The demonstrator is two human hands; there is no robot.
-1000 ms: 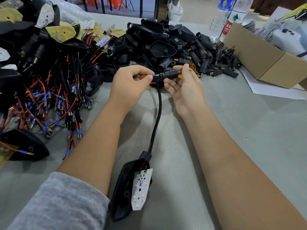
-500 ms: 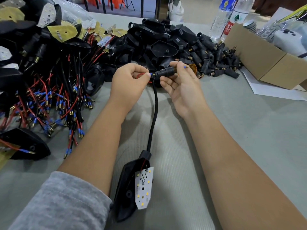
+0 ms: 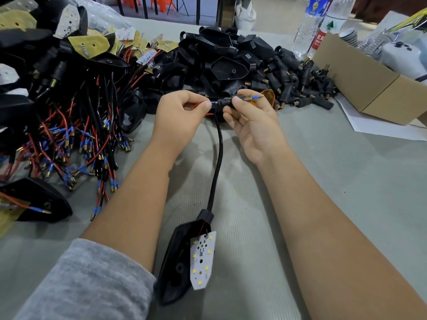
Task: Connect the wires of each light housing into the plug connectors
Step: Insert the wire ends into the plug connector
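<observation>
A: What is hidden or hard to make out?

B: The middle of the plug connector [image 3: 227, 102] is covered by the thumb and fingers of the right hand [image 3: 251, 125], which are curled round it. Only its black body and a brass spring collar can be seen. The red wire [image 3: 198, 106] is mostly concealed inside the left hand [image 3: 180, 118], whose fingertips are pinched on it just beside the connector's mouth. How far the wire is seated cannot be told.

A: And what is shown of shapes and materials?

B: A blue-sleeved wire tip [image 3: 256, 97] with a brass end is seen sticking out of the connector's far side. A smooth black cable [image 3: 218, 158] is run down to the light housing [image 3: 178, 257], a matte black shell lying on the grey ribbed table [image 3: 335, 181]. A white pointed LED board [image 3: 202, 259] is leaned against it. Tangled wired housings [image 3: 69, 125] are cut off at the left edge; a cardboard box [image 3: 360, 77] at the right.
</observation>
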